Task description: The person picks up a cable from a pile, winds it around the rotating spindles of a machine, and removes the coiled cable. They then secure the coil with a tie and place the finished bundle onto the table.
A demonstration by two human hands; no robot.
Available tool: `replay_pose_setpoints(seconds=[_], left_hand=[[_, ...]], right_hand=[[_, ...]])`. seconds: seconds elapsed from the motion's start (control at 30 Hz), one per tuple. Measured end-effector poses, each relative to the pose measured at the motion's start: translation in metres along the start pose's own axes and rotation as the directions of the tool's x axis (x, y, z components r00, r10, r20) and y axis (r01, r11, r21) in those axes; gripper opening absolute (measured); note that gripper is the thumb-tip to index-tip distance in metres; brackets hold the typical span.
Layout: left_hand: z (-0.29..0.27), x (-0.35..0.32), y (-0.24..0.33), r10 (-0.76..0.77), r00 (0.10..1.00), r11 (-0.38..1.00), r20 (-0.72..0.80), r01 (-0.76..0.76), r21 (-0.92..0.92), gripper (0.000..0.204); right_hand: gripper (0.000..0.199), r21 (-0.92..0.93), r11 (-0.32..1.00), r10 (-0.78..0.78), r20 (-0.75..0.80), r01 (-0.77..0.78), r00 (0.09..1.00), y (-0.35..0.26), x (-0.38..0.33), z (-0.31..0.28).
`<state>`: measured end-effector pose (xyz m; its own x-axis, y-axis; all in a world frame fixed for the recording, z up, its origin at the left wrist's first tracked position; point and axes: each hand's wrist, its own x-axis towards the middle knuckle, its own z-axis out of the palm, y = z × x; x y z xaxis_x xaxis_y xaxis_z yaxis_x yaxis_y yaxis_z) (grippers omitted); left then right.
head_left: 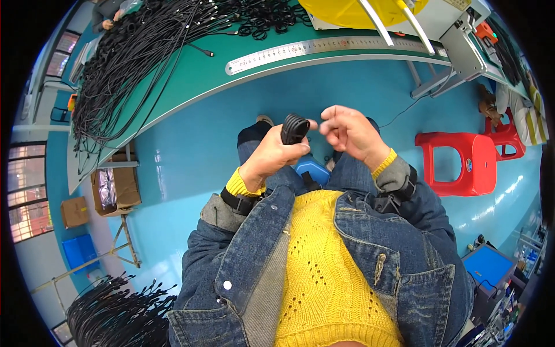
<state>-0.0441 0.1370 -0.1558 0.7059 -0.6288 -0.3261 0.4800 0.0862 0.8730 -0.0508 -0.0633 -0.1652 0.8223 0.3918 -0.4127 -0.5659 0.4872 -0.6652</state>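
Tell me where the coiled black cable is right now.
In the head view, the coiled black cable sits centre frame, gripped in the left hand, just left of the right hand.

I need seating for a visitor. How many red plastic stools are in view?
2. One red plastic stool stands on the blue floor at the person's right; a second red stool sits just behind it, partly hidden. Others may be out of view.

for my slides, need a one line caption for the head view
Left hand grips a coiled black cable; right hand pinches beside it.
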Motion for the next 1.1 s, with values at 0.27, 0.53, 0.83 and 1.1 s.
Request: replay_pose_setpoints(seconds=[0.27,0.53,0.83,1.1], left_hand=[[0.007,0.013,-0.029,0.286,0.958,0.776,0.012,-0.239,0.584,0.017],[-0.039,0.004,-0.054,-0.429,0.903,0.85,0.032,0.392,0.351,0.015],[-0.259,-0.018,0.246,0.462,0.498,0.881,-0.734,-0.349,0.319,0.036],[-0.254,0.076,0.155,0.727,0.556,0.121,-0.403,0.474,0.872,0.029]], right_hand=[[0.032,-0.93,-0.174,-0.433,0.369,0.325,0.823,0.006,0.003,0.053],[0.034,-0.971,0.021,-0.234,0.227,0.239,0.945,0.062,0.031,0.015],[0.024,-0.896,0.443,0.048,0.057,0.03,0.997,0.039,0.013,0.0],[0.028,-0.952,0.281,-0.051,0.108,0.118,0.993,0.039,0.018,-0.009]])
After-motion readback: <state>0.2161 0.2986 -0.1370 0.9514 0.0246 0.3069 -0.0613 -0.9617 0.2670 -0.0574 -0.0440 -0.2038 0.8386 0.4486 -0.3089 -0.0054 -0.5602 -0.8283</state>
